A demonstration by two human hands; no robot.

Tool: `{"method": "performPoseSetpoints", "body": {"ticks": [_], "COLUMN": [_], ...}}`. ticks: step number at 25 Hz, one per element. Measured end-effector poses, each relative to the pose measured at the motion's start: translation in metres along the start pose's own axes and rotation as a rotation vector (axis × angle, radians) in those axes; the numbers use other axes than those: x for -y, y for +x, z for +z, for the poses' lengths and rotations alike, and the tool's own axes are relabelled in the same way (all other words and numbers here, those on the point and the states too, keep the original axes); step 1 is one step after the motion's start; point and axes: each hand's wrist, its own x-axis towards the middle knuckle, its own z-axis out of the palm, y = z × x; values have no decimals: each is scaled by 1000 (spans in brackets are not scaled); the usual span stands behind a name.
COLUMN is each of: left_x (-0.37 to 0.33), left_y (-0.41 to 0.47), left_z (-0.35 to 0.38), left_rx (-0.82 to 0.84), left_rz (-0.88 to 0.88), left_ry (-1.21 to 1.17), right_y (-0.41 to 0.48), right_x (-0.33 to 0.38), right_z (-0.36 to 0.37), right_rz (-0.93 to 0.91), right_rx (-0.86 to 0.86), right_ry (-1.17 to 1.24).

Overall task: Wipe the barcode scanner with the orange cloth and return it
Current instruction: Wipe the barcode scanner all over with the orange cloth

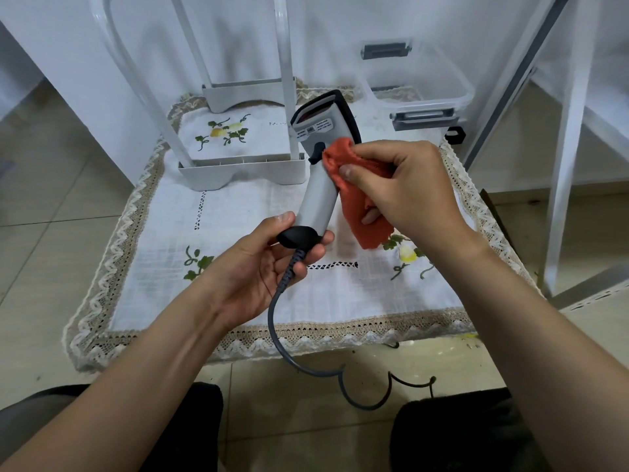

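Two steps make up this job, and I judge myself midway through the first. Above the counter (255, 199) the barcode scanner (316, 195) is held clear of the surface, its head tilted away from me. My left hand (262, 264) grips the dark butt end. My right hand (408, 185) is curled round the bunched orange cloth (352, 202), pressing it to the handle just below the trigger. The cable (271, 315) trails off the front edge. Whether the head is wiped I cannot tell, and putting the scanner back is not yet done.
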Motion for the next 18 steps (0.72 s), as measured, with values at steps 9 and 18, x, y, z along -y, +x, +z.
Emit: {"method": "performPoseSetpoints", "body": {"ticks": [9,18], "left_x": [-2,-1], "left_y": [4,4], "left_z": [-2,-4], "left_rx": [-35,-48], "left_rz": [8,-12], "left_ry": [-51,-39], "right_y": [-2,-5], "right_x": [3,-2], "right_z": [1,7], "right_rz": [0,14], "right_rx": [43,185], "right_ry": [57,5]}}
